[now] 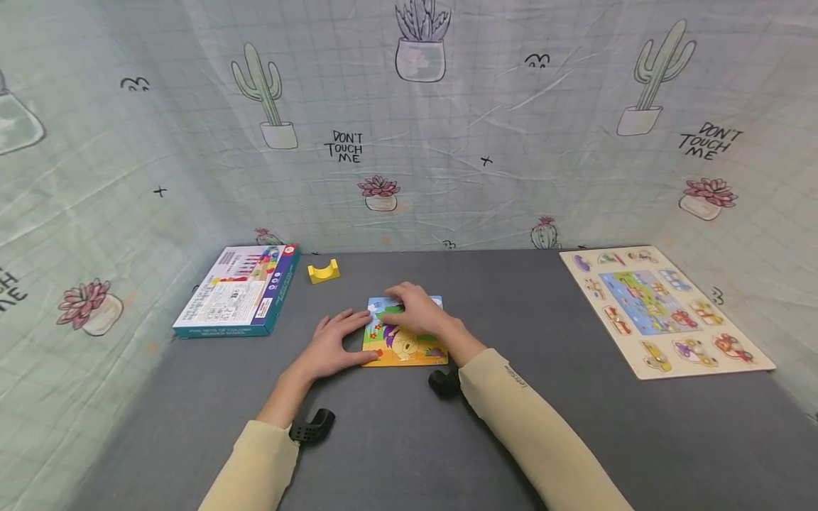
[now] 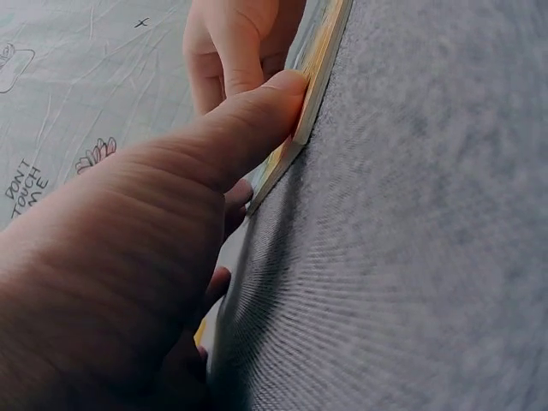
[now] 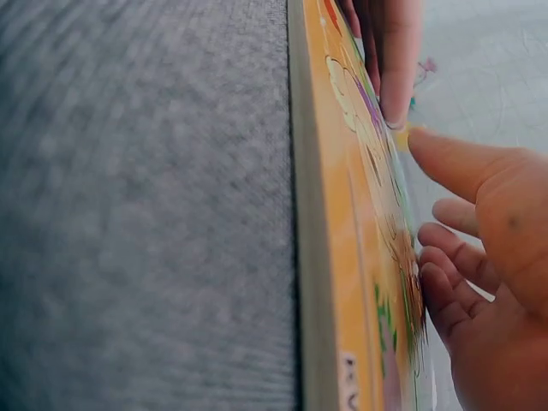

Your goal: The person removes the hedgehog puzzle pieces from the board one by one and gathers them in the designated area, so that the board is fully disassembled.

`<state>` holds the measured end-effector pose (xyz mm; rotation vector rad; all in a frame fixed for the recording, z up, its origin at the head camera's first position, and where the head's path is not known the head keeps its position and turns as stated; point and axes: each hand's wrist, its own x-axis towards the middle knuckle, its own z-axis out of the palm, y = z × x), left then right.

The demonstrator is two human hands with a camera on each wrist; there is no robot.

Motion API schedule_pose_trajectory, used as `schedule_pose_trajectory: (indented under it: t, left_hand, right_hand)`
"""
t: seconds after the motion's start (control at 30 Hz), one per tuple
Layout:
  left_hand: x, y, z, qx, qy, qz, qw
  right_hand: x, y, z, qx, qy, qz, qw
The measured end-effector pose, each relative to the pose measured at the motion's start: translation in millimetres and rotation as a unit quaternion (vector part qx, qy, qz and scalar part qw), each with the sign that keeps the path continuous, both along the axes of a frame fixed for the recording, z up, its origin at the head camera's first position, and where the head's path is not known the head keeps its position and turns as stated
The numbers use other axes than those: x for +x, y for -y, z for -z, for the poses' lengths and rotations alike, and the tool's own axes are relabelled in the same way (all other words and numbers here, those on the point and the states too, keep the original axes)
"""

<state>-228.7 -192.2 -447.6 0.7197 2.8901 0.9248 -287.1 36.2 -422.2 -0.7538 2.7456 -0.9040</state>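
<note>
From my end I see long beige sleeves, plain-coloured fabric, with small dark lettering near the right cuff. Curved black wrist unit on the left, rounded black unit on the right. Fingers bare.

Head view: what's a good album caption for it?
Left hand touching a colourful picture board, right hand over it, on a grey tabletop between a box and a larger board.

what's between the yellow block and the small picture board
In the head view, only bare grey tabletop lies between the yellow block and the picture board; the left hand is just nearer the wearer.
</note>
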Motion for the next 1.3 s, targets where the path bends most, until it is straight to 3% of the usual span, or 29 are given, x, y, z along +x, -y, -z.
schedule_pose_trajectory:
  t: [0.37, 1.3]
  left_hand:
    - [3.7, -1.9, -4.0, -0.004, 0.001, -0.003, 1.0000]
    - [4.0, -2.4, -3.8, -0.005, 0.001, -0.008, 1.0000]
  right_hand:
    - [-1.3, 6.4, -1.0, 0.050, -0.001, 0.010, 0.9987]
    - [0.6, 15.2, -3.3, 0.032, 0.019, 0.033, 0.9988]
